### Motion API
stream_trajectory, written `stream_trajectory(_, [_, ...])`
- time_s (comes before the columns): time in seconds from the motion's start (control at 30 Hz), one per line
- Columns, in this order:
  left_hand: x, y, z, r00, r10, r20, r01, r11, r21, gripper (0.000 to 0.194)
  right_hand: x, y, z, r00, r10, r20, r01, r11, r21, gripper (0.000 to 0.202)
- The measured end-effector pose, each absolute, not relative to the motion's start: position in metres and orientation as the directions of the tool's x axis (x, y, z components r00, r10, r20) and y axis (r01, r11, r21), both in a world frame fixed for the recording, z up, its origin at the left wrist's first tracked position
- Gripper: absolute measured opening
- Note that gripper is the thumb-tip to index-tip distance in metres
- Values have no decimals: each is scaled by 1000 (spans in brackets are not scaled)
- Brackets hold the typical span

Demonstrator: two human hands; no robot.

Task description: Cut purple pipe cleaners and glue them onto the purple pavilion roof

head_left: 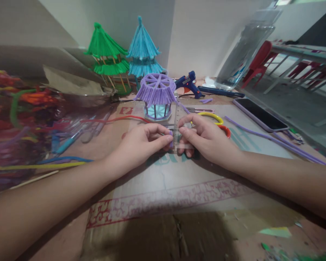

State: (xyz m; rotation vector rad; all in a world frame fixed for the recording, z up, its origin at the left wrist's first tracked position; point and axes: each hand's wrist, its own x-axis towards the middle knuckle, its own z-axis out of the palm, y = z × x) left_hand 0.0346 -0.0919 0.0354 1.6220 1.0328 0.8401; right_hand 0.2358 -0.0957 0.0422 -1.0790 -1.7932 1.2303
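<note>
My left hand [143,143] and my right hand [203,137] meet at the middle of the cardboard sheet [163,185]. Between them stands a clear plastic ruler [176,121], running away from me toward a small purple pipe-cleaner pavilion [156,96]. My right hand pinches the ruler's near end. The fingers of my left hand pinch a short purple pipe-cleaner piece [170,139] against the ruler's left edge. Most of that piece is hidden by my fingertips.
A green pavilion [107,54] and a blue pavilion [143,49] stand at the back. A blue glue gun [188,83], scissors with yellow and red handles [216,121], a phone [259,114], long purple pipe cleaners [274,139], a clear bottle [244,49] lie right; coloured pipe cleaners [19,123] left.
</note>
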Motion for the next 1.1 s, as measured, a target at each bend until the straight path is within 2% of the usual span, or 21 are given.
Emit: stream_trajectory(1.1, [34, -92, 36, 418, 908, 24, 243, -138, 960, 21, 236, -97, 43, -418, 903, 95, 241, 211, -947, 10])
